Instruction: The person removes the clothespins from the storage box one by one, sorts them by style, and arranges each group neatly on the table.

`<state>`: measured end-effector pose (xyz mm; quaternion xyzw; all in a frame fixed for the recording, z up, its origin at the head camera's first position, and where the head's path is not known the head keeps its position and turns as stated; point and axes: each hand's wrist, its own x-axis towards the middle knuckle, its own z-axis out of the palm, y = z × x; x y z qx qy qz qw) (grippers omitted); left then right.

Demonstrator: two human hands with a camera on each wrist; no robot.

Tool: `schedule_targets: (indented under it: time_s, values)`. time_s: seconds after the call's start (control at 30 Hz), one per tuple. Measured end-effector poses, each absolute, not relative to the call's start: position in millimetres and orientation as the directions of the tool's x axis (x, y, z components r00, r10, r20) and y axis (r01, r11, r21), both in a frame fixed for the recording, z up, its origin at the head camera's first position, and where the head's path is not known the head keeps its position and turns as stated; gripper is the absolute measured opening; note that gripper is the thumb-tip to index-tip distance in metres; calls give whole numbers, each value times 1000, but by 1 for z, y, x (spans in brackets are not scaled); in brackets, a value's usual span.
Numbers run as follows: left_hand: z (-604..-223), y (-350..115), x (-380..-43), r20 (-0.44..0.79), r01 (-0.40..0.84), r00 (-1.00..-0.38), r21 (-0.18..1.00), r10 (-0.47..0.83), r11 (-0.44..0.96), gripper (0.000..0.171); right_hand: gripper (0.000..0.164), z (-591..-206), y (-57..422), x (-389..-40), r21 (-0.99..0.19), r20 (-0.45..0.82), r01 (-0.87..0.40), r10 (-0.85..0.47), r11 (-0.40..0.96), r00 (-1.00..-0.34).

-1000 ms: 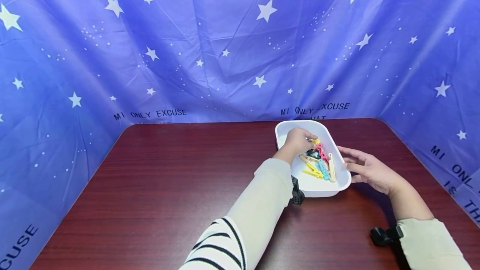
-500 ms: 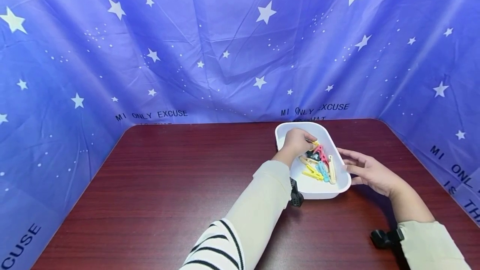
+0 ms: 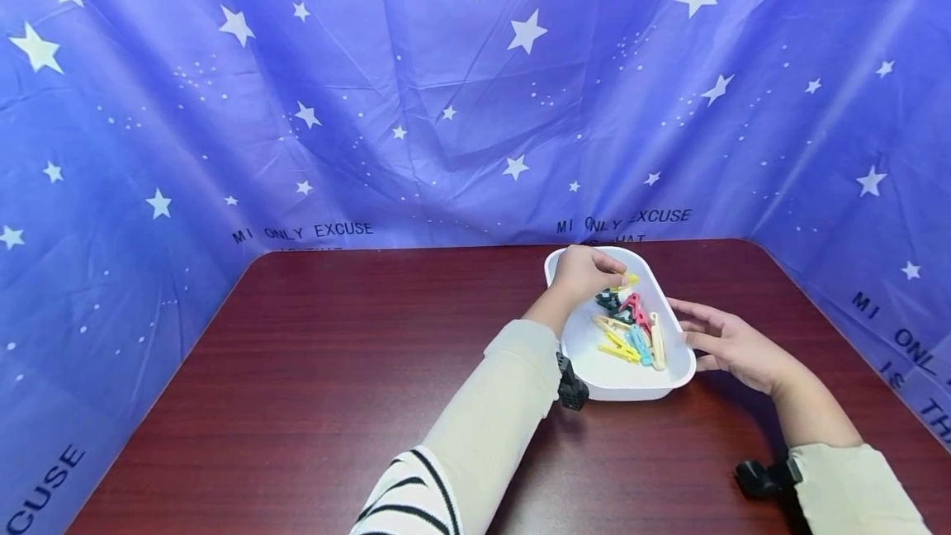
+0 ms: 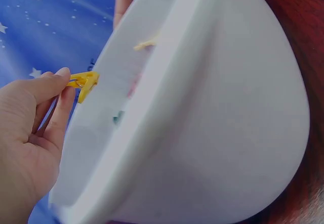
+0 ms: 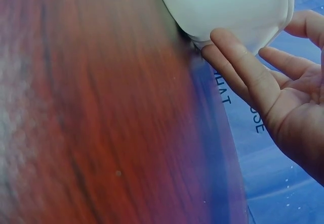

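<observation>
A yellow clothespin is pinched between the thumb and fingertips of my left hand, above the far part of a white plastic tub. In the tub lie more clothespins: a red one, dark green ones, a light blue one, a yellow one and a cream one. My right hand is at the tub's right side. Its fairly straight fingers lie against the outer wall in the right wrist view, the thumb close to the rim in the head view.
The tub stands on a dark red wooden table, toward its back right. A blue curtain with white stars and printed lettering hangs behind the table and on both sides. Each sleeve carries a black wrist camera.
My left hand has lifted slightly and shifted left with the yellow clothespin, uncovering the dark green clothespins. The right hand keeps its place at the tub.
</observation>
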<state>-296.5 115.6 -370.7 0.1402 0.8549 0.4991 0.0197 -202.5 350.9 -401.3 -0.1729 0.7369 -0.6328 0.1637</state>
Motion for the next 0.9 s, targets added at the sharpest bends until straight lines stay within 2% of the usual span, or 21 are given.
schedule_targets:
  time_s: [0.43,0.63,0.9]
  values:
    - [-351,97,-289,167,286,-937,869,307,403,9,57,-399,349,-201,-987,-31,-44,-446,157,-894]
    - [-352,84,-285,227,339,-914,883,337,325,10,56,-399,347,-201,-988,-26,-46,-456,148,-890]
    - [-358,65,-278,303,377,-902,901,307,217,9,53,-400,346,-201,-990,-3,-62,-463,126,-886]
